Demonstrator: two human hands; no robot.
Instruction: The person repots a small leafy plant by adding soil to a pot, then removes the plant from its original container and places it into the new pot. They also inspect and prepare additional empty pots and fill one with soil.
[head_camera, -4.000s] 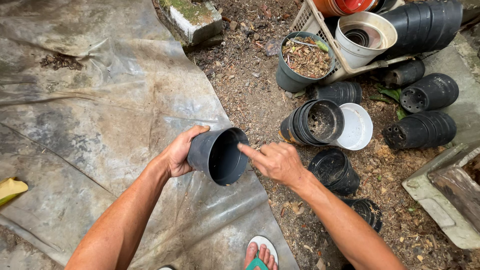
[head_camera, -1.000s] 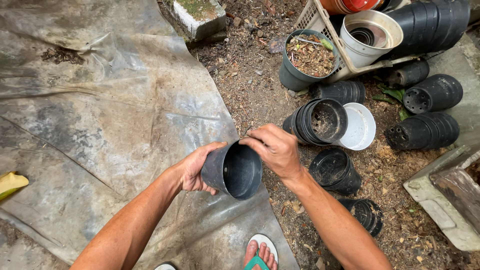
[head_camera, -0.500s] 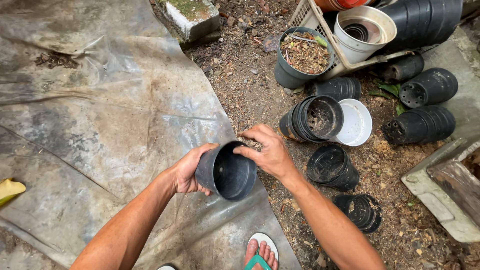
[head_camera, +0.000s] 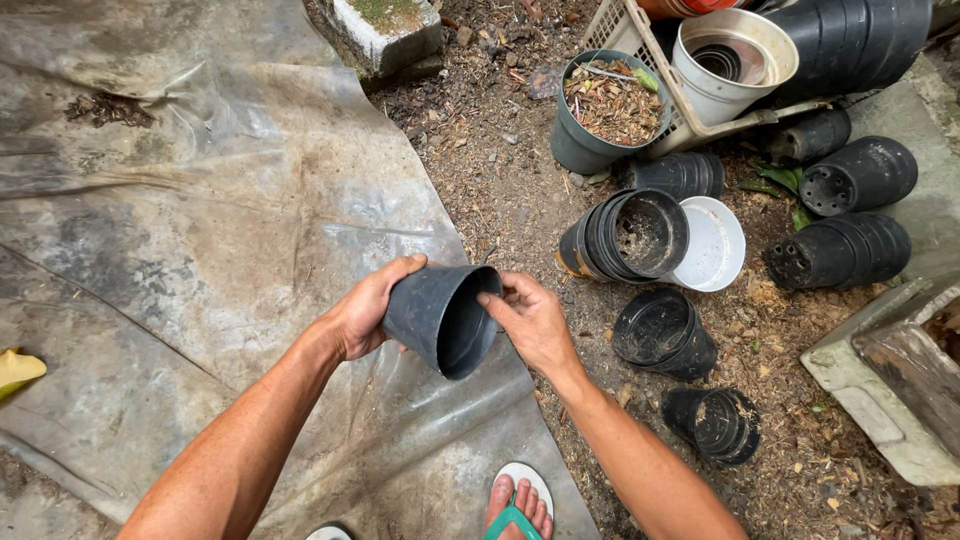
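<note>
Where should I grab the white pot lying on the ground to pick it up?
Grip the white pot by its rim, probably on the right edge, coming from above. It lies tipped with its open mouth facing up, so the thin rim is easy to pinch. Its left side rests against the stack of black pots, so fingers fit less well there.

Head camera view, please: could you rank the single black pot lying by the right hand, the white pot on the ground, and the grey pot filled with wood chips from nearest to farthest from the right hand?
1. The single black pot, just right of the right hand.
2. The white pot, further up and right, beside a stack of black pots.
3. The grey pot filled with wood chips, farthest, near the top by the crate.
</note>
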